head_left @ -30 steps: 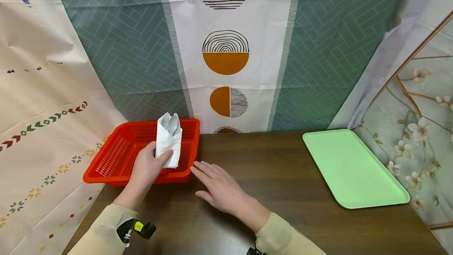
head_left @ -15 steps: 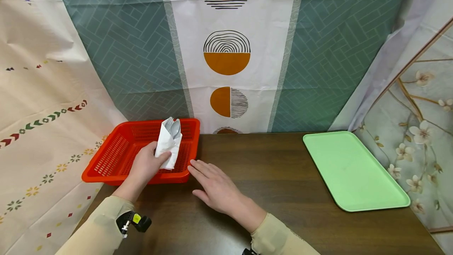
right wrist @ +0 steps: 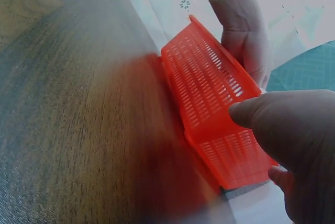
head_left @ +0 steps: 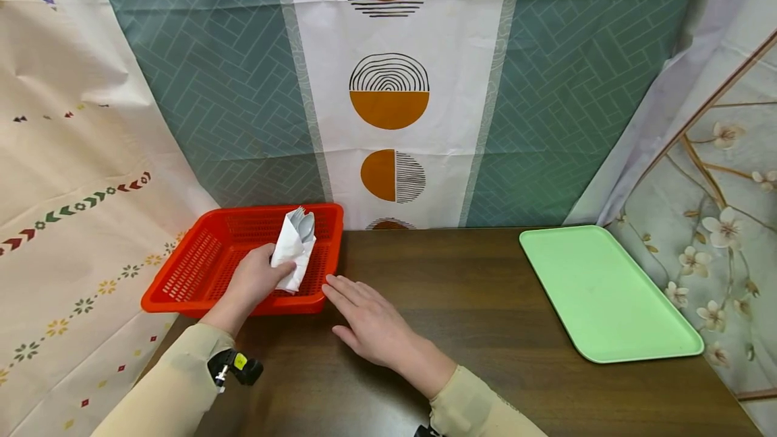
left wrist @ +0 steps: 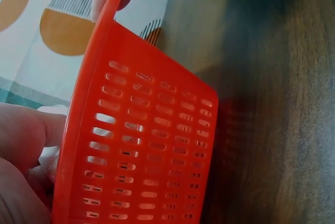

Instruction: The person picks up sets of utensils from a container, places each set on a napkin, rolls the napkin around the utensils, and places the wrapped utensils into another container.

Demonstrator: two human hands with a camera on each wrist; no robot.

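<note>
A red slotted plastic basket (head_left: 182, 288) stands at the left of the table. Over its right part, my left hand (head_left: 255, 280) grips a folded white napkin pouch (head_left: 293, 255) by its lower end, thumb across the front. Grey cutlery (head_left: 305, 226), a fork and a spoon among it, pokes out of the pouch's top. My right hand (head_left: 373, 322) has its fingers extended, fingertips right at the basket's front right corner. In the left wrist view, the basket wall (left wrist: 152, 124) hides most of the napkin, and part of the left hand (left wrist: 23, 145) shows behind the rim.
A light green tray (head_left: 610, 292) lies at the right of the brown wooden table (head_left: 449, 288). Patterned cloths hang behind the table (head_left: 388, 32) and along both sides.
My left hand has lowered the napkin pouch a little toward the basket, and the pouch has tilted to the right. My right hand stays at the basket's corner.
</note>
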